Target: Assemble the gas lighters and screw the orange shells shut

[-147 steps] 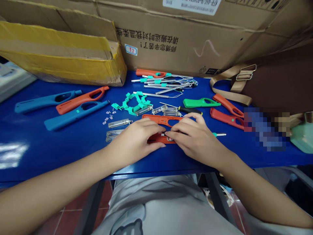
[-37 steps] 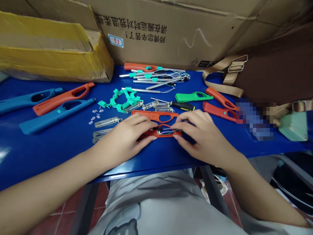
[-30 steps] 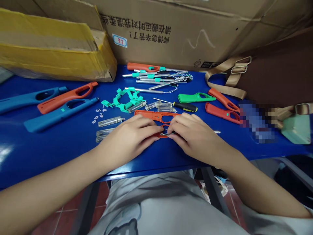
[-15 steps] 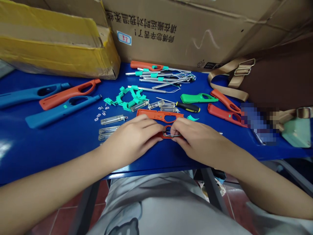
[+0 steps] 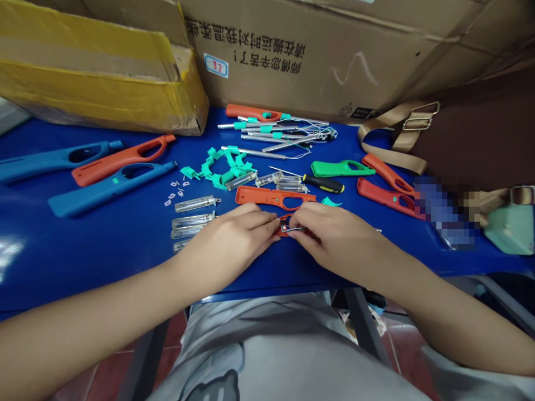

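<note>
Both my hands meet over an orange lighter shell half [image 5: 285, 224] lying on the blue table [image 5: 104, 245] near its front edge. My left hand [image 5: 228, 245] covers the shell's left part, fingers curled down on it. My right hand [image 5: 334, 239] pinches at a thin metal wire piece inside the shell. Most of the shell is hidden under the hands. A second orange shell half [image 5: 273, 197] lies just behind them, and a small teal piece [image 5: 331, 202] rests beside it.
Blue and orange lighter bodies [image 5: 112, 172] lie at the left, clear fuel tubes [image 5: 194, 204] and teal parts [image 5: 223, 170] in the middle. A screwdriver [image 5: 324, 184], a green shell [image 5: 340, 167], red shells [image 5: 387, 192] and metal rods [image 5: 276, 133] lie behind. Cardboard boxes [image 5: 100, 83] and a brown bag [image 5: 472, 128] line the back.
My hands have closed in together over the orange shell, covering more of it. My right fingers shifted left onto the wire piece. The view drifted slightly.
</note>
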`<state>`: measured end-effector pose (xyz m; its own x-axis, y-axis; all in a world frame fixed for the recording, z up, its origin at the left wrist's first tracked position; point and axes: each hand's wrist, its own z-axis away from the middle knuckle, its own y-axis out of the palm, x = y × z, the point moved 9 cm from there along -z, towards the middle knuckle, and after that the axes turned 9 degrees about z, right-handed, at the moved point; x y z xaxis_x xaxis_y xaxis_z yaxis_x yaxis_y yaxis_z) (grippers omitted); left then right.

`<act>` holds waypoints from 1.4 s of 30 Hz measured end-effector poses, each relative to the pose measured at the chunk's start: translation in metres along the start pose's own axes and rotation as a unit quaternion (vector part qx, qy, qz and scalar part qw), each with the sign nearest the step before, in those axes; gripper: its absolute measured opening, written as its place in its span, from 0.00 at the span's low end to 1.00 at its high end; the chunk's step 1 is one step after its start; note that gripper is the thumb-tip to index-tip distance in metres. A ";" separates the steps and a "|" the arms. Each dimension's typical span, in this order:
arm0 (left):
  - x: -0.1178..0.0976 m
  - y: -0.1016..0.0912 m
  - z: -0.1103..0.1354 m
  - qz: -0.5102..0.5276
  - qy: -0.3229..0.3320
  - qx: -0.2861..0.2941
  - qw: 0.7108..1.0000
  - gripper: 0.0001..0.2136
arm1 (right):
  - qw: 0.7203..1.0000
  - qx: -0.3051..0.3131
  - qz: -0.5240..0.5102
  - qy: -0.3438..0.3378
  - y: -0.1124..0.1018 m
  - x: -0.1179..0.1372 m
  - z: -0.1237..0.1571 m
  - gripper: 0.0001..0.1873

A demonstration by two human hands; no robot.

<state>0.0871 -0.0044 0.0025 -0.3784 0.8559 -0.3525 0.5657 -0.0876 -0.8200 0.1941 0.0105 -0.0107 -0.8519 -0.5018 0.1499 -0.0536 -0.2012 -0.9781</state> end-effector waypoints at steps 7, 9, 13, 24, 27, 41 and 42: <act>0.003 0.006 0.003 0.002 -0.006 0.025 1.000 0.14 | 0.996 -0.053 -0.039 -0.055 0.005 0.009 0.001 0.13; 0.001 0.008 0.004 -0.009 0.004 0.030 1.000 0.14 | 0.993 -0.072 -0.062 -0.072 0.006 0.010 0.003 0.14; 0.000 0.011 0.004 -0.026 0.011 0.041 0.999 0.14 | 0.992 -0.100 -0.063 -0.043 0.006 0.006 0.007 0.13; 0.003 0.018 0.009 -0.041 0.014 0.065 0.997 0.14 | 0.978 -0.184 0.063 -0.071 0.002 0.016 0.021 0.13; 0.002 0.017 0.007 -0.036 0.016 0.056 0.998 0.13 | 0.985 -0.160 0.040 -0.052 0.000 0.009 0.019 0.13; -0.002 0.014 0.006 -0.052 0.023 0.043 0.997 0.12 | 0.982 -0.187 0.010 -0.034 0.002 0.005 0.026 0.12; -0.002 0.013 0.006 -0.052 0.025 0.042 0.997 0.12 | 0.981 -0.191 0.001 -0.033 0.002 0.003 0.026 0.12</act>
<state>0.0913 -0.0106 -0.0103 -0.3944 0.8865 -0.2421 0.4609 -0.0371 -0.8867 0.2048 -0.0138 -0.0089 -0.8173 -0.5576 0.1452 -0.2546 0.1236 -0.9591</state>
